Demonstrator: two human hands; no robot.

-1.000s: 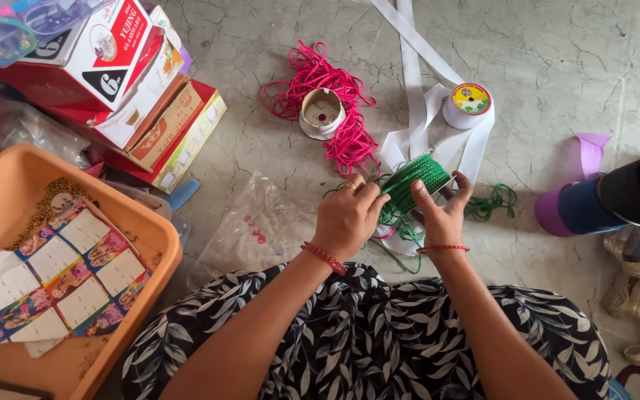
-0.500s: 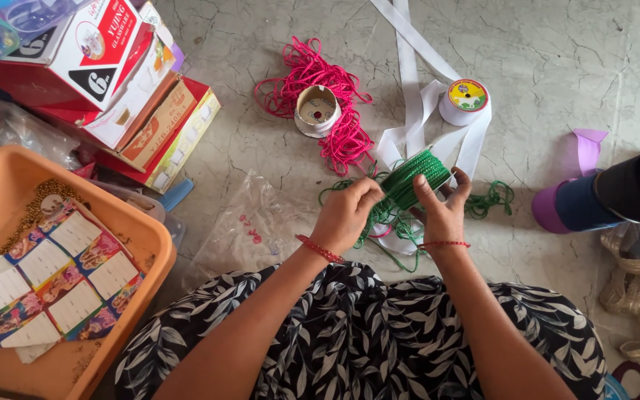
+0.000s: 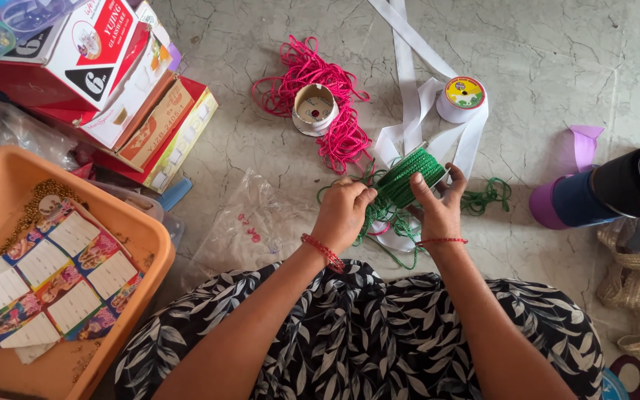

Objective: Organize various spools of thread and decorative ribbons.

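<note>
Sitting on the floor (image 3: 557, 67) with my patterned lap at six o'clock, I hold a green cord spool (image 3: 409, 176) between both hands just above my knees. My left hand (image 3: 342, 215) closes its fingers around the spool's lower left end, knuckles up; my right hand (image 3: 438, 207) grips the upper right end, thumb pressed against the wound cord. The spool's long axis runs from about eight o'clock to two o'clock, so each hand caps one end and neither is clearly nearer. Loose green cord (image 3: 487, 196) trails from the spool toward three o'clock and loops under my hands. At nine o'clock lies a clear plastic bag (image 3: 253, 222), and farther left an orange tub (image 3: 146, 237) of printed cards. Beyond my fingers, at twelve o'clock, sit a pink cord tangle (image 3: 301, 70) around an empty reel, and a white ribbon roll (image 3: 461, 100). Stacked boxes (image 3: 112, 67) fill eleven o'clock.
</note>
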